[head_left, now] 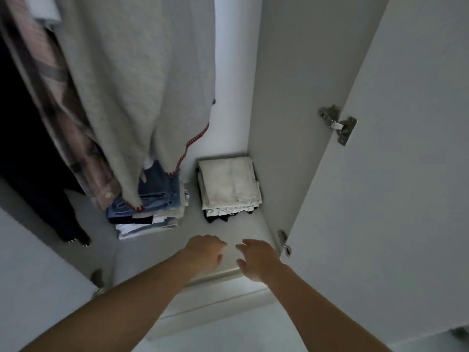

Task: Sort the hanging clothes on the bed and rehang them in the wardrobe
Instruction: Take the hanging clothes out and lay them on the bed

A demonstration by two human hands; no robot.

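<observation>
I look down into the open white wardrobe [269,102]. A light grey knit garment with red stitched hem [142,80] hangs at the centre left. Beside it on the left hang a pink plaid shirt [53,97] and a dark garment [30,158]. My left hand [205,252] and my right hand [256,260] reach forward over the front edge of the wardrobe floor, close together. Both hold nothing, fingers loosely curved. The rail and hangers are out of view.
On the wardrobe floor [228,232] sit two folded stacks: jeans and light clothes [149,207] under the grey garment, and cream cloth on dark items [228,186] at the right. The open right door [406,148] carries metal hinges [338,124]. A drawer front [218,301] lies below.
</observation>
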